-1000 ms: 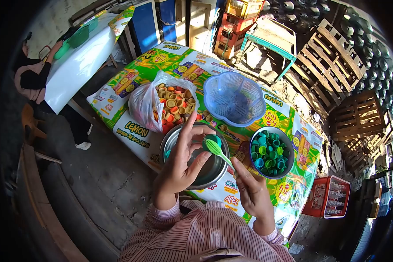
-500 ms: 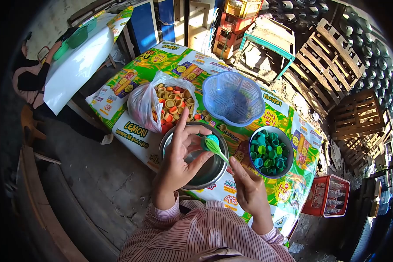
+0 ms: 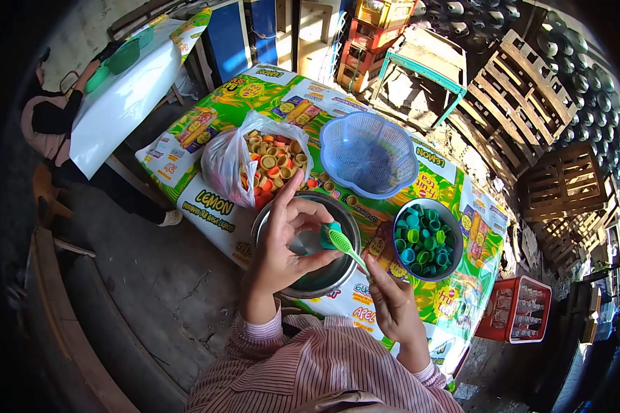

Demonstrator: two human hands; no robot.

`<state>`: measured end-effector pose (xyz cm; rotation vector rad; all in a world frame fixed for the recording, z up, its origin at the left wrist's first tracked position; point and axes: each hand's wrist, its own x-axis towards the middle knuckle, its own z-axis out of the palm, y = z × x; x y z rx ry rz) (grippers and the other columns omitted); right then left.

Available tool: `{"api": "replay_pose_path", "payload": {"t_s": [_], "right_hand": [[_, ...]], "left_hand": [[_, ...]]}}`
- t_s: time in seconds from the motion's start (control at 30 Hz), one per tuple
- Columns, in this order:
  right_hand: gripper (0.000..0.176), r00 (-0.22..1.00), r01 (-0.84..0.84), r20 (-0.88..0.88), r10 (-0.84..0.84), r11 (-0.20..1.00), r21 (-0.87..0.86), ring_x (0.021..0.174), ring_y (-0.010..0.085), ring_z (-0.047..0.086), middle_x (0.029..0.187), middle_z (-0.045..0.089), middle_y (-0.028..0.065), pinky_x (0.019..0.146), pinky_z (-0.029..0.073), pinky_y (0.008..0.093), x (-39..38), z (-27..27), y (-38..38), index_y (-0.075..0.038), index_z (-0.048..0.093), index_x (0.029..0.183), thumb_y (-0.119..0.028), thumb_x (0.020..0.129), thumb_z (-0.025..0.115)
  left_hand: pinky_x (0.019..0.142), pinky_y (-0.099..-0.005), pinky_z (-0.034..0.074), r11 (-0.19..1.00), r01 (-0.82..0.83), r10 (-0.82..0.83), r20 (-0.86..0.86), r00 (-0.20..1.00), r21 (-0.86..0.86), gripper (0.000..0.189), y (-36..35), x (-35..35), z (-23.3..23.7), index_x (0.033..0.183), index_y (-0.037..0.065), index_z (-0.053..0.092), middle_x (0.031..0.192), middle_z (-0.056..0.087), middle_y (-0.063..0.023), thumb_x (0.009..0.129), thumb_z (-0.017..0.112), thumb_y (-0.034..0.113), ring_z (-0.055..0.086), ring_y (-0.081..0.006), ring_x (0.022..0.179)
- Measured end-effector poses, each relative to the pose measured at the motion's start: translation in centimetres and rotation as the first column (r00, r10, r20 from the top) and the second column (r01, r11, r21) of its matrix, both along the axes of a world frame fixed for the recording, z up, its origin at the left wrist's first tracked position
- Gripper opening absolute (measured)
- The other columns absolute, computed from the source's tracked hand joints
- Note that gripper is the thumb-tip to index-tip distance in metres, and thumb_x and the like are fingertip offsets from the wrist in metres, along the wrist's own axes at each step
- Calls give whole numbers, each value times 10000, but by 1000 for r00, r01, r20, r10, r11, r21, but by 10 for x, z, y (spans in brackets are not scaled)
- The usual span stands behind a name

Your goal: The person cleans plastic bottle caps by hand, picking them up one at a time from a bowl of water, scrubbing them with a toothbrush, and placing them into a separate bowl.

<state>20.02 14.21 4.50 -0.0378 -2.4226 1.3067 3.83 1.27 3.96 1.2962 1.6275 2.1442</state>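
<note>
Between the thumb and fingers of my left hand (image 3: 277,241) is a teal-green bottle cap (image 3: 326,235), its index finger stretched upward. My right hand (image 3: 396,306) grips the thin handle of a light green toothbrush (image 3: 342,242), whose head lies against the cap. The bristles are hidden. Both hands are over a steel bowl (image 3: 351,277), whose inside is partly covered by my left hand. To the right stands a dark bowl (image 3: 457,267) full of green and teal caps. Behind my left hand, a clear plastic bag (image 3: 222,165) holds many orange and tan caps.
A blue plastic basket (image 3: 365,124) sits farther back on the patterned tablecloth (image 3: 203,199). A few loose caps lie near the bag. Beyond the table are a red crate (image 3: 513,310), a small teal-framed table (image 3: 424,69) and wooden pallets (image 3: 520,89). Another person (image 3: 48,124) works at the far left.
The cap has turned in my left fingers, so its teal side shows differently. The toothbrush and my right hand have shifted slightly right and down.
</note>
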Motion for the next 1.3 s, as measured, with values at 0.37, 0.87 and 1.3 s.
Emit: {"api": "replay_pose_path", "payload": {"t_s": [0.37,0.87,1.3], "right_hand": [[539,981,191,4,-192,977,90,583,305,545,715,538,148,570,457,326,-5,-1,0,-154,443,1304,34,806,532],[573,964,203,-206,-167,964,169,491,255,481,632,448,93,476,417,321,-16,-15,-8,-144,457,1293,58,765,547],[559,992,96,-98,-83,986,136,625,309,557,815,589,182,597,458,326,-12,-10,-7,-87,415,1314,85,789,501]], "left_hand": [[796,-299,504,997,-53,50,-39,998,-57,955,-2,3,6,1405,44,100,998,558,-115,687,729,2,570,-182,940],[879,-355,485,979,149,-189,336,923,141,482,0,-3,4,1296,-11,356,1153,545,-192,854,548,12,568,-286,1045],[880,-357,474,901,272,-418,508,753,338,311,6,-5,-9,1182,18,433,1131,530,-114,882,508,49,530,-219,1084]]}}
